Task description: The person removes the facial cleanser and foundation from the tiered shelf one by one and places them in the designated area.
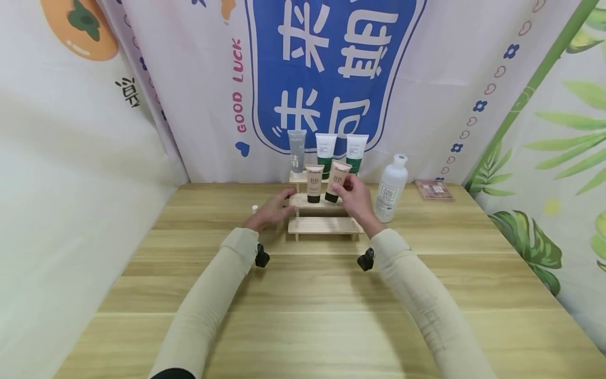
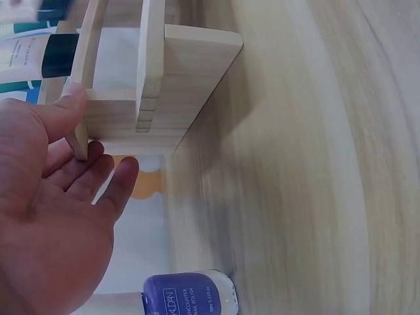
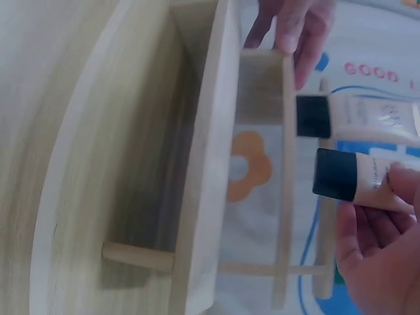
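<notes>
A three-tier wooden stand (image 1: 325, 225) is at the back of the table. My left hand (image 1: 274, 209) grips the left end of its middle shelf, thumb (image 2: 65, 108) on top and fingers at the underside. My right hand (image 1: 357, 199) pinches a beige BB cream tube (image 1: 338, 175) between thumb and fingers. That tube tilts, its black cap (image 3: 336, 174) close over the middle shelf. Left of it, another BB cream tube (image 1: 314, 181) stands upright on the same shelf. The top shelf bears a grey tube (image 1: 296, 152) and two white-and-green tubes (image 1: 325, 146).
A tall white bottle (image 1: 389, 192) stands right of the stand, beside my right hand. Further right lies a flat pinkish palette (image 1: 434, 190). A purple nail polish bottle (image 2: 184, 293) is near my left hand. A printed cloth (image 1: 208, 105) hangs behind the table.
</notes>
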Demonstrator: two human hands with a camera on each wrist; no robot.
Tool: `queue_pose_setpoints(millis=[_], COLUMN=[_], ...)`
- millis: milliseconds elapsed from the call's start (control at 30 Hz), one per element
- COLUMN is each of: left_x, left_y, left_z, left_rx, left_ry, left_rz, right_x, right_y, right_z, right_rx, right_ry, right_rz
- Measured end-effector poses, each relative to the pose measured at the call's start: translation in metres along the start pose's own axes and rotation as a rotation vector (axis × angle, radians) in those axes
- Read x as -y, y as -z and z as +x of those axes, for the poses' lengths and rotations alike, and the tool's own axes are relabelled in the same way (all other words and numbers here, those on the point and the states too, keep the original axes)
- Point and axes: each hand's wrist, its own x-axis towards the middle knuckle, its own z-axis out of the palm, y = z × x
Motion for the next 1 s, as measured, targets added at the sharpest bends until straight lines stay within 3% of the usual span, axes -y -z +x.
queue_pose_setpoints(millis=[133,233,400,600,800,1000], left_x=[0.001,0.001,0.002,0.003,0.002,-0.001], left_y=[0.000,0.000,0.001,0.000,-0.002,-0.003], left_z=[-0.003,-0.004,-0.005,-0.004,-0.003,-0.003], left_rx=[-0.005,-0.014,-0.021,-0.029,-0.030,-0.040], left_ry=[0.021,0.009,-0.009,0.020,0.006,-0.017], left_rz=[-0.006,0.008,0.050,0.048,0.080,0.057], right_x=[0.010,0.018,0.026,0.021,0.013,0.010], right_y=[-0.003,-0.007,-0.021,-0.048,-0.071,-0.089], right_z=[-0.016,-0.032,-0.058,-0.076,-0.096,-0.110], right_rx=[-0.027,0.011,0.166,0.339,0.521,0.614], right_ry=[0.059,0.073,0.032,-0.060,-0.124,-0.147], right_rz=[0.038,0.058,0.114,0.098,0.065,0.062])
